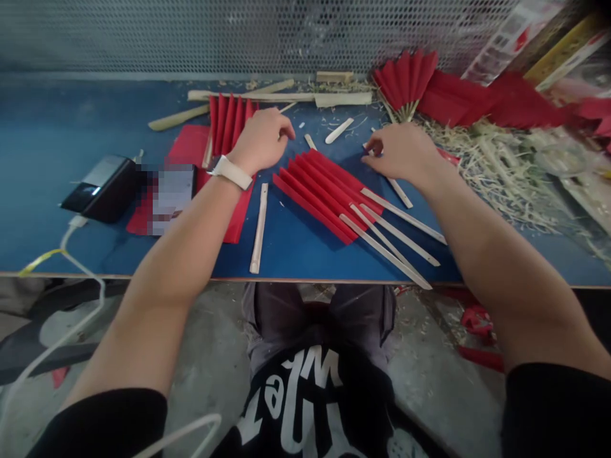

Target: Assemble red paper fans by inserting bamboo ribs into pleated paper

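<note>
My left hand (pixel 263 138) hovers above the table beside a pleated red paper (pixel 230 124), its fingers loosely curled and a little apart, with nothing visible in them. My right hand (pixel 403 151) bends its fingers in a pinch over the upper end of a flat wooden stick (pixel 401 193); the hand hides the stick's middle. Between both hands lies a red pleated paper fan (pixel 324 191), with several pale wooden sticks (pixel 401 235) poking out toward the table's front edge. Another single wooden stick (pixel 259 229) rests left of this fan.
A finished-looking red fan (pixel 405 79) and more red paper (pixel 477 102) lie at the back right, near wood shavings (pixel 506 178). Wooden strips (pixel 281 97) line the back. At left are a phone (pixel 174 197) and a black device (pixel 102 191) with a white cable (pixel 98 299).
</note>
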Demonstrator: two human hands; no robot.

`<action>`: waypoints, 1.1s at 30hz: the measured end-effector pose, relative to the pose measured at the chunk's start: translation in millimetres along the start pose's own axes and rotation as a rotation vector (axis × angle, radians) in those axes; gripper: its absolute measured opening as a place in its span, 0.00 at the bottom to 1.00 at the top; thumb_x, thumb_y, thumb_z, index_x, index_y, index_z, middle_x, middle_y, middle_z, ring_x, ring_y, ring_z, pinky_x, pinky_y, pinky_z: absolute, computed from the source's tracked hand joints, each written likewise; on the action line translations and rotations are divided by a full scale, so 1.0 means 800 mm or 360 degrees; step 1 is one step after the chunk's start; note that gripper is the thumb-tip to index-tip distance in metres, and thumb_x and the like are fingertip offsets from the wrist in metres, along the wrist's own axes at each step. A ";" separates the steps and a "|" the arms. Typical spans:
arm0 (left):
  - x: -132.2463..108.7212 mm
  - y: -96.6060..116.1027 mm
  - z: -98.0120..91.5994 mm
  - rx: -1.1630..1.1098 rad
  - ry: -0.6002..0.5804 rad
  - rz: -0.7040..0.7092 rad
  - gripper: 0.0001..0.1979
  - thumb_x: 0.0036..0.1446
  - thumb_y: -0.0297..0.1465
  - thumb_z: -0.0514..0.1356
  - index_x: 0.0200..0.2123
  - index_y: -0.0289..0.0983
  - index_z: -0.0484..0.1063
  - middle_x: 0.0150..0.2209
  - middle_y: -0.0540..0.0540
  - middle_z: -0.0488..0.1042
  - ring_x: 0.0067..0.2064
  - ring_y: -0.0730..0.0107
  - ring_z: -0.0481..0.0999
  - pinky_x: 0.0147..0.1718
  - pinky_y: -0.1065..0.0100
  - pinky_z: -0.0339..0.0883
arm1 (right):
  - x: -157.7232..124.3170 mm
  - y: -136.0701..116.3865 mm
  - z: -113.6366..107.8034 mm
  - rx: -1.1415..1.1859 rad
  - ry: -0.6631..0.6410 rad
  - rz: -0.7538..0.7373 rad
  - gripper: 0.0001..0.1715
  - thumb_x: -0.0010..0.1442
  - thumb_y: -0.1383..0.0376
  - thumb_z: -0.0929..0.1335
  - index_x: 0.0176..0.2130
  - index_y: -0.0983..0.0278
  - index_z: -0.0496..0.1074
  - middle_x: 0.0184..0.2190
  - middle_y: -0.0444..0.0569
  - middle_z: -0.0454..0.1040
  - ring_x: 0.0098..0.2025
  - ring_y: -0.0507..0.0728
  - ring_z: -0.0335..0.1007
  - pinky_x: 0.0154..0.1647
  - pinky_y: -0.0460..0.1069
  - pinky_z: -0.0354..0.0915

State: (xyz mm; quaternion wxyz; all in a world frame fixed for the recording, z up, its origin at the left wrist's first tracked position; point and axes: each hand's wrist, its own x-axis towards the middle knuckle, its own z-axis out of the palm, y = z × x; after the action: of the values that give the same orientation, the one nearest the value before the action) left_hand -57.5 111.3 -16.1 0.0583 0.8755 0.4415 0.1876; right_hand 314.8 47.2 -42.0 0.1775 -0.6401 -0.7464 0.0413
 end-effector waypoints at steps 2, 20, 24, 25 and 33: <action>-0.001 0.001 -0.002 0.0044 -0.0035 0.0055 0.22 0.74 0.45 0.58 0.52 0.59 0.95 0.57 0.43 0.93 0.58 0.39 0.87 0.66 0.31 0.81 | 0.005 0.018 0.016 0.0033 0.0109 0.0022 0.25 0.71 0.67 0.89 0.36 0.57 0.76 0.38 0.48 0.87 0.56 0.64 0.87 0.77 0.65 0.75; -0.003 0.041 0.021 -0.0036 0.0077 0.0039 0.28 0.77 0.48 0.54 0.60 0.61 0.96 0.58 0.40 0.94 0.65 0.34 0.87 0.69 0.29 0.77 | -0.011 -0.007 -0.018 0.0622 0.0499 0.0098 0.23 0.76 0.80 0.84 0.64 0.63 0.90 0.52 0.49 0.95 0.46 0.55 0.84 0.61 0.58 0.80; -0.013 0.070 0.009 -0.0037 0.0001 0.0138 0.29 0.80 0.44 0.53 0.64 0.56 0.95 0.60 0.37 0.95 0.73 0.28 0.83 0.74 0.24 0.69 | -0.008 -0.002 -0.011 0.0952 0.0606 0.0060 0.26 0.84 0.75 0.81 0.72 0.55 0.82 0.53 0.44 0.92 0.41 0.52 0.74 0.56 0.56 0.80; -0.015 0.075 0.007 -0.0018 -0.0028 0.0152 0.30 0.81 0.42 0.52 0.65 0.54 0.95 0.61 0.35 0.95 0.73 0.28 0.83 0.74 0.24 0.67 | -0.009 -0.002 -0.010 0.0976 0.0636 0.0048 0.26 0.86 0.72 0.80 0.74 0.53 0.80 0.54 0.44 0.91 0.41 0.52 0.73 0.55 0.56 0.80; -0.019 0.071 0.015 -0.0052 0.0001 0.0239 0.32 0.84 0.36 0.49 0.72 0.57 0.91 0.60 0.42 0.96 0.67 0.34 0.86 0.74 0.28 0.68 | -0.014 -0.001 -0.009 0.0860 0.0726 -0.0038 0.29 0.84 0.41 0.82 0.71 0.48 0.79 0.55 0.51 0.91 0.50 0.64 0.80 0.55 0.65 0.81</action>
State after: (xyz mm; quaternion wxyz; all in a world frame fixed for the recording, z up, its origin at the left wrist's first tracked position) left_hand -18.1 65.8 -16.4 0.0583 0.9050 0.3715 0.1990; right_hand 317.6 35.2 -37.2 0.5031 -0.5539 -0.6571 0.0913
